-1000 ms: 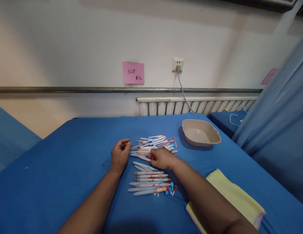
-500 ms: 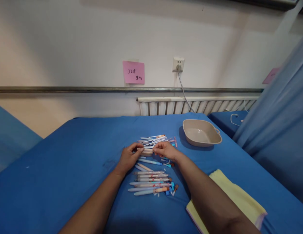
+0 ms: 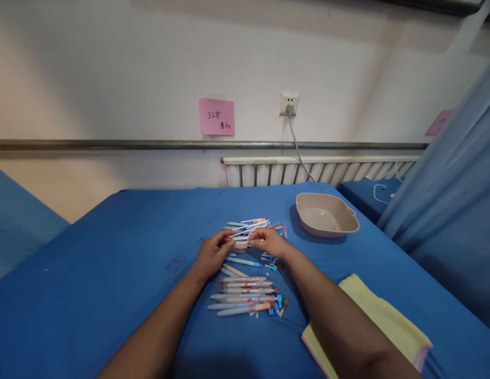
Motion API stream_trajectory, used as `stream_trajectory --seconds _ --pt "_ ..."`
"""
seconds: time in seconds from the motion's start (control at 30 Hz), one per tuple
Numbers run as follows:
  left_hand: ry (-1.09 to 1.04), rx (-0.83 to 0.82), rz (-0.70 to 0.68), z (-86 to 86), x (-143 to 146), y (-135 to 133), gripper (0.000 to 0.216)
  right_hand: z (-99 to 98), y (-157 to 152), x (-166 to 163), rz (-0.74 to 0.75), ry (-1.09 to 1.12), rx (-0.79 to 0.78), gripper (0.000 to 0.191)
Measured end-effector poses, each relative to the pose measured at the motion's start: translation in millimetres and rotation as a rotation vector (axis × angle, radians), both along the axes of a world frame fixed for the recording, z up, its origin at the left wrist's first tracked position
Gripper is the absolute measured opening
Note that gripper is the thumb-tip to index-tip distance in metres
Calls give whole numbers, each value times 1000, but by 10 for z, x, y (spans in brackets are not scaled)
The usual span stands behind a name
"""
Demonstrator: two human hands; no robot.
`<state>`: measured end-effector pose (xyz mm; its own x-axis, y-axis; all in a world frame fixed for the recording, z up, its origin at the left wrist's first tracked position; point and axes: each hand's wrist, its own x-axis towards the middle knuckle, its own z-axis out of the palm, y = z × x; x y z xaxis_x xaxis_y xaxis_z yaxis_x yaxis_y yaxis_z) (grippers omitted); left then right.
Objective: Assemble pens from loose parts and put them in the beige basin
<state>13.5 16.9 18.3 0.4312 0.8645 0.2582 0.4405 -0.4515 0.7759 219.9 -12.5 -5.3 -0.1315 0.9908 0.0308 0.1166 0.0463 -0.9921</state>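
While both hands meet near the centre of the frame, the step in hand looks like close two-handed work on one peach pen (image 3: 240, 245), which lies crosswise between them. The left hand (image 3: 213, 252) is curled, thumb and forefinger pinched round the pen's left part; the right hand (image 3: 268, 242) closes its fingertips at the right end, though whether they grip the barrel or a smaller piece there is too small to tell. I cannot make out whether parts are being joined or drawn apart. Just above the fingers lie thin white sticks (image 3: 250, 227), and below them a light blue pen (image 3: 245, 261) with small blue and brown pieces (image 3: 273, 267) near its right end. Farther down, toward the lower centre, a row of pens (image 3: 245, 299) lies roughly parallel. The beige basin (image 3: 327, 230) stands at centre right, well apart from the hands. As I judge it, the next move calls for a steady left pinch, fine right-hand control along the pen's length, and care not to disturb the neighbouring sticks.
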Motion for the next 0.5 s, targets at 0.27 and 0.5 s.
stream_trajectory --seconds 0.27,0.5 --pt "-20 22 -38 9 -4 -2 49 -5 15 28 -33 -17 35 25" --pt "6 -31 82 19 -32 3 42 -1 33 71 -73 46 102 23"
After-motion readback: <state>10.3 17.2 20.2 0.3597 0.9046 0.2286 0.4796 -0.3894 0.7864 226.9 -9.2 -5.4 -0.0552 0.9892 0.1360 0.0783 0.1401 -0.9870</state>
